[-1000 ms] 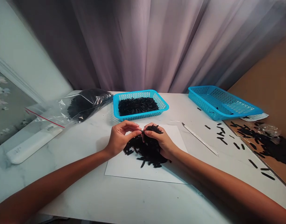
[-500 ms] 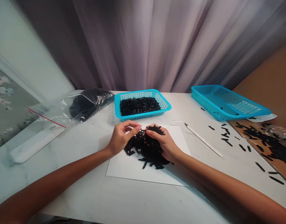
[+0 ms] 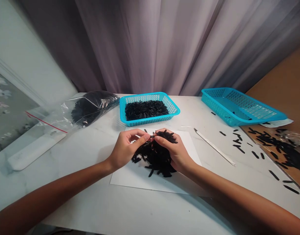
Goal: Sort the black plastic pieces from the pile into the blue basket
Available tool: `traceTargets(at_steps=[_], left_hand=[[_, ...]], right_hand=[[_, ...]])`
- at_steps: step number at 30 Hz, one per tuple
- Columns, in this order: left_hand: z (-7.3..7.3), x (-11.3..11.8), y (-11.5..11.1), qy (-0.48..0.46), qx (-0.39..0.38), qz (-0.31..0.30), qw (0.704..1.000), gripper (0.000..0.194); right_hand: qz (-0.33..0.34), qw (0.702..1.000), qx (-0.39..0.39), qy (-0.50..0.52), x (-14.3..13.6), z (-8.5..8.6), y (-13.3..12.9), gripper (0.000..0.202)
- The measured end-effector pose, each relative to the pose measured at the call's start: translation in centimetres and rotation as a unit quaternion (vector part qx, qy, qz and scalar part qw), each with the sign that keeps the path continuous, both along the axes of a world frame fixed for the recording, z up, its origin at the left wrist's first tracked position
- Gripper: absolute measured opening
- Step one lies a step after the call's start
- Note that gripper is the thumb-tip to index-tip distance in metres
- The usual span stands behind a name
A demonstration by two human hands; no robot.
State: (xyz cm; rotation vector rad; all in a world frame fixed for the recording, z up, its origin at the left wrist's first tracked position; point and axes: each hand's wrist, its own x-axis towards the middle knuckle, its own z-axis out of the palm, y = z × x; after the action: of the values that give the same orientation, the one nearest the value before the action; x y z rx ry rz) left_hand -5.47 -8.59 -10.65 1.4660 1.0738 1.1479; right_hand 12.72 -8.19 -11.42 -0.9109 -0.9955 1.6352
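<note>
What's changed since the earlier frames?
Left hand: fingertips dipped slightly since half a second ago, now at a black piece by the right thumb; too small to tell if pinched. A sliver now shows just beyond them. Framing shifted slightly. Unchanged: right hand holding its clump, pile on paper, filled basket, bag.

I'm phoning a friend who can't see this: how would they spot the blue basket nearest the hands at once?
Start at the grey-purple curtain behind the white table. There, just beyond the left hand and right hand, sits the blue basket, beside a clear bag. Unlike the other blue basket, it holds a thick layer of black pieces.
</note>
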Motion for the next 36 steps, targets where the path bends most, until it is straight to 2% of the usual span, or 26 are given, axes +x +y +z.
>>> traceTargets(at_steps=[4,12,20,28,36], left_hand=[[0.4,0.0,-0.2,-0.018,-0.005,-0.012,1.000,0.027],[0.0,-0.2,-0.4,-0.051,-0.029,-0.024,0.998,0.023],[1.1,0.0,-0.8,-0.098,-0.054,-0.055,0.992,0.026],[1.4,-0.2,-0.9,-0.085,-0.040,-0.056,0.994,0.024],[2.1,0.0,-0.8,-0.090,-0.096,-0.063,0.989,0.023]], right_hand=[[0.023,1.000,0.002,0.001,0.1,0.3,0.0,0.030],[0.033,0.998,-0.037,0.040,0.1,0.5,0.1,0.034],[0.073,0.994,-0.055,0.067,0.3,1.2,-0.1,0.035],[0.080,0.993,-0.048,0.072,0.5,1.6,-0.2,0.032],[0.075,0.992,-0.062,0.075,0.3,1.3,-0.2,0.028]])
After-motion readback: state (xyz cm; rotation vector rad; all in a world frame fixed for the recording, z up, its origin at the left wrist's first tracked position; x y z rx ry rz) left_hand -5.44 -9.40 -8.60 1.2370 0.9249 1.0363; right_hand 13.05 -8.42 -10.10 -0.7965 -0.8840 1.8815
